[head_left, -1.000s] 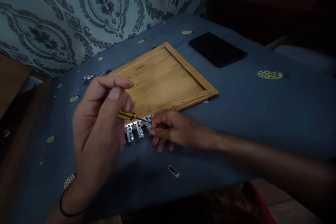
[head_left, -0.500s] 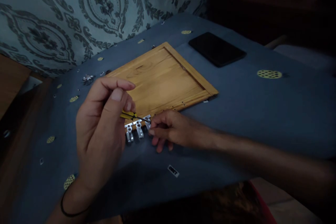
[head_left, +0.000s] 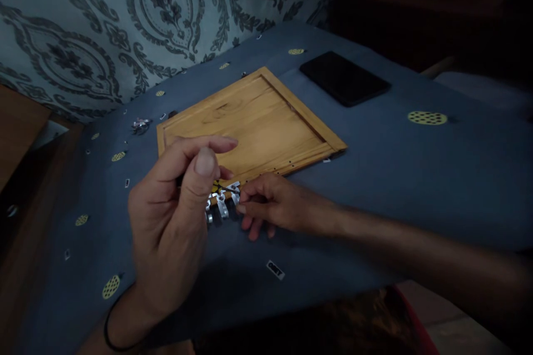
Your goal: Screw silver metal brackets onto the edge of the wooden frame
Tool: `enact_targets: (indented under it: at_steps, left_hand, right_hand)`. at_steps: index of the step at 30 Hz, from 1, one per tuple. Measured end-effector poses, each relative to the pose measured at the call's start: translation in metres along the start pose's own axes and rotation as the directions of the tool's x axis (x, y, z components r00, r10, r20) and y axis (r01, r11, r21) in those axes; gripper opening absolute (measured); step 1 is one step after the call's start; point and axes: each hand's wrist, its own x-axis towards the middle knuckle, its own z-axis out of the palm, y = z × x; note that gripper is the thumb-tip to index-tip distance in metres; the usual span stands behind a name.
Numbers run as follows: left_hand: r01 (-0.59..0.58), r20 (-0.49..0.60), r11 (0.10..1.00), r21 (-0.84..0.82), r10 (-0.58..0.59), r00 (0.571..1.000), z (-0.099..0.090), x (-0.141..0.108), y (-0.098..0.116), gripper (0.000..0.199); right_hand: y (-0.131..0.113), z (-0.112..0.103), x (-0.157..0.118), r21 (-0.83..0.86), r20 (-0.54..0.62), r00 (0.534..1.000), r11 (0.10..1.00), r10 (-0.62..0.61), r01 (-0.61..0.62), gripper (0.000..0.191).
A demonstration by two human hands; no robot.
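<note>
A framed wooden board (head_left: 270, 122) lies on the blue cloth, with several silver metal hooks (head_left: 222, 206) along its near edge. My left hand (head_left: 175, 222) is over the board's near left corner, closed around a yellow-and-black screwdriver (head_left: 217, 187). Its forefinger and thumb stick out, and they hide most of the handle. The thin shaft points right, at the rightmost hook (head_left: 235, 195). There my right hand (head_left: 270, 205) pinches with thumb and forefinger, its other fingers curled below. The exact contact of the shaft tip is hidden.
A black phone or tablet (head_left: 343, 79) lies beyond the board to the right. Left of the board is a small pile of shiny metal parts (head_left: 140, 125). A patterned wall (head_left: 95, 28) rises behind the table. The blue cloth (head_left: 353, 188) bears printed pineapples.
My left hand has shifted right and slightly down, now covering more of the screwdriver handle and the left hooks. The right hand stays in place at the rightmost hook.
</note>
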Motion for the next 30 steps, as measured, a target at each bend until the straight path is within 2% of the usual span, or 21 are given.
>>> enact_targets:
  at_steps: [3,6,12,18,26,30]
  left_hand:
    - [-0.023,0.027,0.986,0.163,0.019,0.999,-0.001,0.0,0.0,0.022]
    - [-0.018,0.044,0.981,0.191,0.01,0.999,0.001,-0.001,0.002,0.023]
    - [-0.019,0.041,0.995,0.098,0.015,0.999,0.002,0.005,-0.001,0.019]
    - [-0.009,0.172,0.997,-0.08,0.023,0.985,-0.004,0.014,-0.006,0.017]
    - [0.011,0.139,0.992,-0.128,0.007,0.99,0.004,0.014,-0.007,0.019]
    - [0.009,0.169,0.984,-0.175,0.021,0.985,0.01,0.02,-0.008,0.019]
  right_hand:
    - [-0.001,0.0,0.0,-0.013,0.011,1.0,1.0,0.008,-0.008,0.026]
    - [-0.003,0.0,-0.001,-0.026,0.007,1.0,1.0,0.009,-0.009,0.026]
    - [-0.007,0.001,-0.002,-0.03,-0.011,0.999,0.999,0.038,-0.038,0.03]
    - [-0.005,0.001,-0.002,-0.018,-0.012,0.999,0.999,0.041,-0.041,0.029]
    - [-0.004,0.0,-0.001,-0.026,0.006,1.0,1.0,0.014,-0.013,0.028]
    - [-0.001,-0.001,-0.001,-0.016,0.014,1.0,1.0,-0.007,0.008,0.025]
